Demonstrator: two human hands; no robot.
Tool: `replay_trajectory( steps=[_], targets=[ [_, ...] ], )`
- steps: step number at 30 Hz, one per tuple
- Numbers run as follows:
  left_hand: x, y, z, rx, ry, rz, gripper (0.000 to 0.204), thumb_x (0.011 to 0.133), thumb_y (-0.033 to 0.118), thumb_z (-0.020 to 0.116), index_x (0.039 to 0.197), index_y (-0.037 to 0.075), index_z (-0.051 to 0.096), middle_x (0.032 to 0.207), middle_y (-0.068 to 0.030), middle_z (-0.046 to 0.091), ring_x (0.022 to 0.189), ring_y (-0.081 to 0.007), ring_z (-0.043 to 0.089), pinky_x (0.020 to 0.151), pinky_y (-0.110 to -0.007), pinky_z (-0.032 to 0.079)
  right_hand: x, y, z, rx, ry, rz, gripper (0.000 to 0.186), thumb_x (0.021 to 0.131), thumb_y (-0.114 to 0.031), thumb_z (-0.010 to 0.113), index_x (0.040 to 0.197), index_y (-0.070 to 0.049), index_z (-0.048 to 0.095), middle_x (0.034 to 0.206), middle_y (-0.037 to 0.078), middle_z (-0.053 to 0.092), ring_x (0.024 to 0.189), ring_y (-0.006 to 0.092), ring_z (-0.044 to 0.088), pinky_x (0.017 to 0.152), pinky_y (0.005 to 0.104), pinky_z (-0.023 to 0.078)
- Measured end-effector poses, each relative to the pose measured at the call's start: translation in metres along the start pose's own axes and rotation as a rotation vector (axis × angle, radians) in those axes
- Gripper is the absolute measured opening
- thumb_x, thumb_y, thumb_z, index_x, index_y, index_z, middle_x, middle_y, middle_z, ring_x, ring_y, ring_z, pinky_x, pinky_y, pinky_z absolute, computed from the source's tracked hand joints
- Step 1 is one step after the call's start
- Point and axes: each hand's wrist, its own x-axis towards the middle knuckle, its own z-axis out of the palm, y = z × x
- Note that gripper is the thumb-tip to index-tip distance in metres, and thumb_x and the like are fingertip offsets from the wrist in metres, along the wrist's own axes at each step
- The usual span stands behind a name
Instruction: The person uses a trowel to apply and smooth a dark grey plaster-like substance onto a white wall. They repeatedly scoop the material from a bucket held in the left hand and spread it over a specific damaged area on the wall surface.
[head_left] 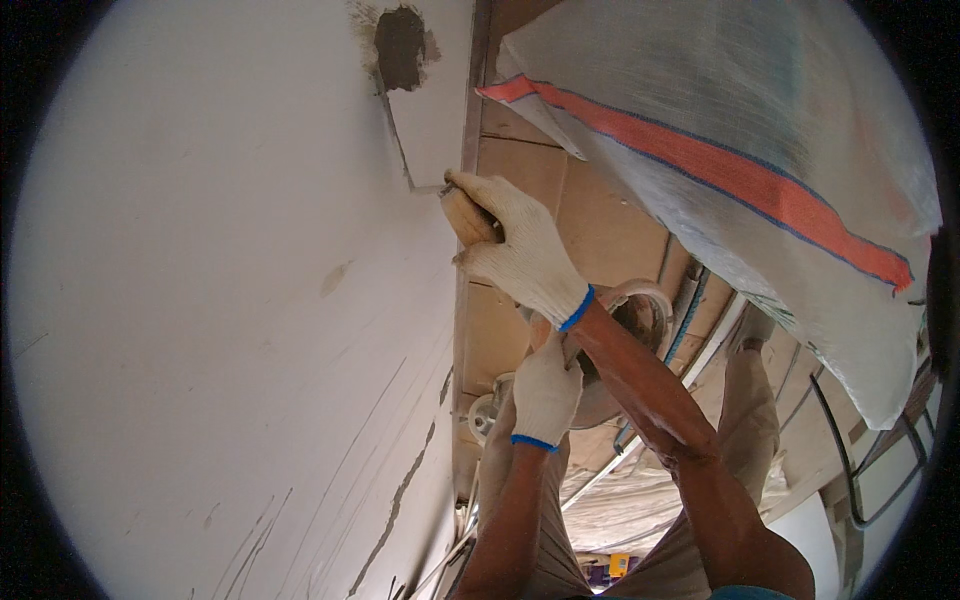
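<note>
My right hand (525,243), in a white knit glove with a blue cuff, is closed round a tan, wooden-looking tool (466,216). The tool's upper end is at the white wall (250,220), beside the lower corner of a thin dark groove (400,150). That groove runs down from a rough grey filled patch (401,48). Lower down, my left hand (548,396), gloved the same way, has its fingers curled in front of a round bucket (655,300). What it grips is mostly hidden by the glove and my right forearm.
A large white woven sack (720,110) with a red stripe fills the upper right. Brown tiles (520,180) cover the floor along the wall. Pipes (685,315) lie behind my right arm, and a bent black metal frame (850,480) stands at far right.
</note>
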Motion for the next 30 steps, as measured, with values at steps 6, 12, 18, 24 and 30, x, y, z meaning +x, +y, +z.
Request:
replay_trajectory(
  steps=[6, 12, 18, 24, 30],
  targets=[
    [0.002, 0.001, 0.000, 0.020, -0.003, -0.025, 0.034, 0.092, 0.020, 0.065, 0.121, 0.002, 0.063, 0.095, -0.0301, 0.072, 0.092, -0.0497, 0.069, 0.079, -0.058, 0.055, -0.001, 0.001, -0.002, 0.231, 0.091, 0.098, 0.081, 0.065, -0.014, 0.084, 0.140, 0.001, 0.061, 0.121, 0.021, 0.069, 0.113, 0.0332, 0.069, 0.100, 0.0385, 0.052],
    [0.005, -0.006, 0.004, -0.011, 0.001, -0.012, 0.052, 0.090, 0.011, 0.061, 0.141, 0.006, 0.059, 0.099, -0.0310, 0.072, 0.094, -0.0495, 0.069, 0.081, -0.058, 0.055, 0.034, 0.026, 0.015, -0.043, 0.269, 0.040, 0.081, 0.068, -0.015, 0.085, 0.143, 0.000, 0.058, 0.121, 0.020, 0.066, 0.115, 0.0376, 0.066, 0.099, 0.0429, 0.053],
    [0.006, -0.007, 0.002, 0.015, 0.003, -0.007, 0.039, 0.092, 0.015, 0.063, 0.130, 0.005, 0.064, 0.098, -0.0285, 0.073, 0.093, -0.0487, 0.070, 0.079, -0.057, 0.056, 0.051, 0.023, 0.030, -0.224, 0.297, 0.018, 0.082, 0.070, -0.016, 0.084, 0.145, -0.003, 0.054, 0.118, 0.020, 0.061, 0.111, 0.0400, 0.064, 0.094, 0.0453, 0.053],
    [0.004, -0.025, 0.012, 0.097, 0.041, 0.071, 0.017, 0.089, 0.019, 0.067, 0.090, 0.003, 0.073, 0.087, -0.0231, 0.073, 0.085, -0.0435, 0.072, 0.073, -0.052, 0.056, 0.034, -0.003, 0.038, -0.246, 0.208, 0.083, 0.085, 0.070, -0.014, 0.085, 0.148, -0.004, 0.053, 0.116, 0.018, 0.060, 0.107, 0.0394, 0.064, 0.091, 0.0435, 0.053],
    [0.004, -0.022, 0.010, 0.086, 0.061, 0.040, 0.017, 0.088, 0.019, 0.067, 0.086, 0.003, 0.074, 0.085, -0.0225, 0.073, 0.083, -0.0426, 0.072, 0.072, -0.052, 0.056, 0.000, 0.000, 0.024, -0.194, 0.198, 0.051, 0.086, 0.068, -0.014, 0.087, 0.147, -0.003, 0.054, 0.114, 0.017, 0.061, 0.107, 0.0361, 0.064, 0.093, 0.0418, 0.052]
  ],
)
